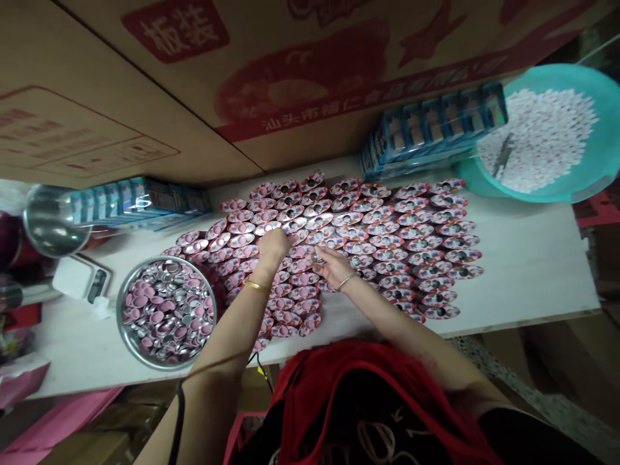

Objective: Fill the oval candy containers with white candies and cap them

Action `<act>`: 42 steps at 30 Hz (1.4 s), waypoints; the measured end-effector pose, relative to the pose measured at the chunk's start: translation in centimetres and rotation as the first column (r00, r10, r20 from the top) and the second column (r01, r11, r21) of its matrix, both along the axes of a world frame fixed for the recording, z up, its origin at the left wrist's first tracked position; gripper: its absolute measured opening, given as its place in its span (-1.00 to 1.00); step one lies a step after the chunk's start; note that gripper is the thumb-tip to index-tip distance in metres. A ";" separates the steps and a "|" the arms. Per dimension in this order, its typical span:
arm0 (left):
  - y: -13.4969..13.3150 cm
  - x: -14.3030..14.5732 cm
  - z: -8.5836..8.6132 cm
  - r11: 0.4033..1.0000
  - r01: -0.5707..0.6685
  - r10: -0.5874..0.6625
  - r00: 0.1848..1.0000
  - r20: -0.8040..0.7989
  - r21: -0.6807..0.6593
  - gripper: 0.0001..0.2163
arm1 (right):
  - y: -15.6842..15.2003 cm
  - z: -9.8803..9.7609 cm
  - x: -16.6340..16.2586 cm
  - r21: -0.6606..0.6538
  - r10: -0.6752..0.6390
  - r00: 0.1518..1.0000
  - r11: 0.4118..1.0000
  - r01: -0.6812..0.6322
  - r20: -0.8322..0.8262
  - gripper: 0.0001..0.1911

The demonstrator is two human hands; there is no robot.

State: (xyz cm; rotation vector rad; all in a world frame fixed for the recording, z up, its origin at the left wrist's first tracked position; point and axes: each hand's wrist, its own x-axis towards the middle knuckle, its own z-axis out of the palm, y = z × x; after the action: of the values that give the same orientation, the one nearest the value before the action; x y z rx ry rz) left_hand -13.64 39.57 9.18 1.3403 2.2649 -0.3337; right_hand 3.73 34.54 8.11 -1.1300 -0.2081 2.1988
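Rows of small oval printed packs [387, 241] stand close together on the table. Many on the left have pink or silvery round cups in their tops, while those on the right show dark openings. My left hand [274, 245] is closed in a fist over the middle rows; its fingertips are hidden, so anything inside is out of sight. Just right of it, my right hand [334, 266] pinches a small shiny round cup [318, 258], low over the packs. A metal bowl [122, 274] left of my left forearm holds many loose pink and silvery cups.
Big cardboard boxes [271, 148] wall off the back. Blue wrapped boxes stand at back left [140, 197] and back right [426, 132]. A turquoise basin [598, 158] of small white pieces is at right. A white scale [72, 278] and steel bowl [58, 223] are at left.
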 end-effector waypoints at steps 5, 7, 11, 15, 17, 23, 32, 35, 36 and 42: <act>-3.3 2.2 1.7 0.965 0.069 -0.138 0.954 0.265 0.254 -0.66 | -0.1 -0.1 -0.6 0.008 -0.122 0.992 0.993 0.121 0.038 -0.77; -5.3 3.2 2.0 0.910 0.080 -0.273 0.854 0.443 0.408 -0.68 | -0.3 -0.1 -1.0 0.013 -0.162 0.986 0.987 0.162 0.046 -0.75; -7.3 3.6 1.8 0.875 0.025 -0.306 0.801 0.514 0.483 -0.81 | -0.6 -0.4 -1.8 0.016 -0.178 0.983 0.984 0.178 0.040 -0.73; -5.1 1.6 0.8 0.895 -0.104 -0.124 0.876 0.466 0.433 -0.81 | -0.6 -1.0 -1.8 0.007 -0.158 0.986 0.987 0.158 0.047 -0.73; -3.1 0.5 0.3 0.898 -0.155 -0.005 0.932 0.363 0.411 -0.82 | -0.5 -1.1 -1.4 0.006 -0.137 0.990 0.991 0.137 0.042 -0.73; 2.3 -0.5 -0.1 0.986 -0.045 0.032 0.996 0.083 0.162 -0.75 | -0.2 -1.0 -0.5 0.009 -0.069 0.998 0.998 0.069 0.008 -0.67; 4.5 -1.2 0.5 0.997 0.032 -0.037 0.997 -0.072 -0.071 -0.59 | 0.6 -0.4 -1.2 0.009 -0.036 0.999 0.999 0.036 -0.022 -0.65; 2.9 -0.4 1.1 0.996 0.065 -0.063 0.998 -0.029 0.067 -0.64 | 1.0 0.0 -1.3 0.027 -0.060 0.998 0.998 0.061 -0.025 -0.66; 2.0 0.0 1.3 0.987 0.074 -0.083 0.995 0.060 0.146 -0.65 | 1.2 0.0 -1.4 0.032 -0.075 0.997 0.997 0.076 -0.023 -0.66; -3.7 2.1 1.6 0.918 -0.090 -0.263 0.594 0.761 0.387 -0.66 | 1.5 0.2 -1.8 0.067 -0.113 0.992 0.991 0.116 -0.051 -0.63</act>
State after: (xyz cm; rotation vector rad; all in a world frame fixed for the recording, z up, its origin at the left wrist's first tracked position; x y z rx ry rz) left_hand -11.52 35.91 10.77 1.3918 1.4947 0.6456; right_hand 1.90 36.08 8.32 -1.0254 -0.1930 2.0985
